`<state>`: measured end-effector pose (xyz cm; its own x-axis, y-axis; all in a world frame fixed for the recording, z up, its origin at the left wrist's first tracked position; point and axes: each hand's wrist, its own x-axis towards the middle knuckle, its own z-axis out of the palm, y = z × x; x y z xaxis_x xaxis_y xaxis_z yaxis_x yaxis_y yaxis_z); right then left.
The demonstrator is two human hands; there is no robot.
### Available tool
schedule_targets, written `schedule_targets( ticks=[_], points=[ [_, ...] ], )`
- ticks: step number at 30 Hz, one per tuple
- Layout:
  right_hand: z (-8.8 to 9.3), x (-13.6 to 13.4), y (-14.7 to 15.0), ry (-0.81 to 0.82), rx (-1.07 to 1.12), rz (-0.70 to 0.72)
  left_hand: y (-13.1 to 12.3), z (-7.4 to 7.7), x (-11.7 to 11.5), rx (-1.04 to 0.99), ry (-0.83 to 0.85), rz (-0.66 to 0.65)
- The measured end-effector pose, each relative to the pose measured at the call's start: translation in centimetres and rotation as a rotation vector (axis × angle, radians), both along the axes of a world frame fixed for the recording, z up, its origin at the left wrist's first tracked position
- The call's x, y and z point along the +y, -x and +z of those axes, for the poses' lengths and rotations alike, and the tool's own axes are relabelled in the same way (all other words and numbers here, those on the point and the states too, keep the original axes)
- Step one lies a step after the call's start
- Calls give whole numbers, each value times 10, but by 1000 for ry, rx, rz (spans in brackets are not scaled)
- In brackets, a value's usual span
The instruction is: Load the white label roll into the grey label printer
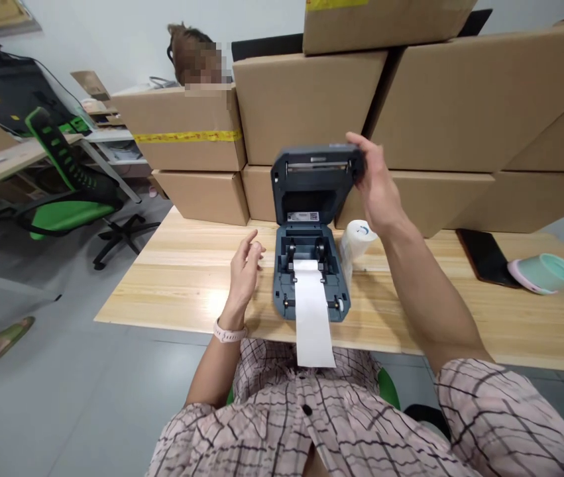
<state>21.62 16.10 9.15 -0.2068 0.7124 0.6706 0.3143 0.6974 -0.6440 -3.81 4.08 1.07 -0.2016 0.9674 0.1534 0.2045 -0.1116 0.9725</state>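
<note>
A dark grey label printer [282, 291] stands on the wooden table with its lid [317, 157] raised. My right hand [377, 182] grips the upper right corner of that lid, thumb and fingers around its edge. Inside the printer sits a white label roll, and its paper strip [313, 318] runs forward out of the body and hangs past the table's front edge. My left hand [245, 268] hovers just left of the printer, fingers loosely bent and apart, holding nothing. Close to the printer's right side stands a white roll [358, 240], partly hidden behind it.
Cardboard boxes [311, 99] are stacked along the table's [147, 265] back edge. To the right lie a dark phone [485, 255] and a mint-green cup [547, 273]. A green office chair [70, 215] stands at left. Another person's head [195, 56] shows behind the boxes.
</note>
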Motion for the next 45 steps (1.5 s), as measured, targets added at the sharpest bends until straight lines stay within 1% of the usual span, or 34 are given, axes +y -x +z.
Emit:
schedule_targets(
  ticks=[2, 3, 5, 7, 9, 12, 14, 16, 23, 25, 26, 28, 29, 30, 31, 33, 34, 35, 36, 37, 39, 42, 44, 45],
  points=[
    [-12, -43, -2, 12, 135, 52, -3, 8, -3, -50, -89, 2],
    [-19, -65, -3, 0, 159, 58, -5, 11, -6, -79, -117, -20],
    [-35, -103, -4, -16, 125, 48, -11, 14, -12, -145, -120, -95],
    [-53, -132, -3, -52, 34, 22, -17, 13, -19, -200, -78, -168],
    [-71, -150, -2, -104, -70, -16, -23, 7, -26, -221, -17, -217],
    [-93, -163, 1, -157, -176, -75, -30, -4, -37, -231, 83, -244],
    [-101, -167, 2, -164, -200, -97, -34, -11, -42, -254, 128, -250],
    [-105, -168, 3, -162, -200, -107, -36, -15, -46, -282, 137, -259],
    [-112, -168, 12, -209, -142, -164, -42, -17, -42, -293, 56, -214],
    [-113, -167, 14, -203, -138, -173, -42, -22, -49, -267, 40, -173],
    [-114, -166, 14, -195, -135, -175, -42, -26, -58, -236, 23, -123],
    [-114, -166, 14, -172, -135, -173, -39, -34, -81, -151, -19, 24],
    [-114, -166, 14, -160, -140, -171, -37, -38, -95, -111, -45, 138],
    [-114, -167, 14, -151, -149, -170, -35, -42, -108, -103, -49, 211],
    [-113, -167, 14, -147, -162, -172, -34, -45, -119, -99, 7, 172],
    [-110, -169, 13, -144, -204, -188, -34, -46, -132, -131, 218, -76],
    [-107, -170, 13, -141, -237, -201, -35, -44, -134, -176, 330, -209],
    [-104, -171, 13, -135, -280, -215, -38, -42, -133, -227, 423, -315],
    [-99, -172, 13, -125, -335, -230, -40, -40, -131, -278, 488, -387],
    [-94, -172, 14, -117, -396, -242, -42, -38, -127, -318, 527, -431],
    [-83, -171, 14, -117, -513, -245, -45, -35, -121, -355, 546, -465],
    [-70, -166, 10, -120, -605, -169, -39, -33, -117, -294, 524, -498],
    [-68, -164, 4, -75, -574, -93, -28, -31, -117, -226, 472, -466],
    [-68, -164, -1, -46, -518, -60, -21, -29, -116, -203, 429, -428]
  ],
)
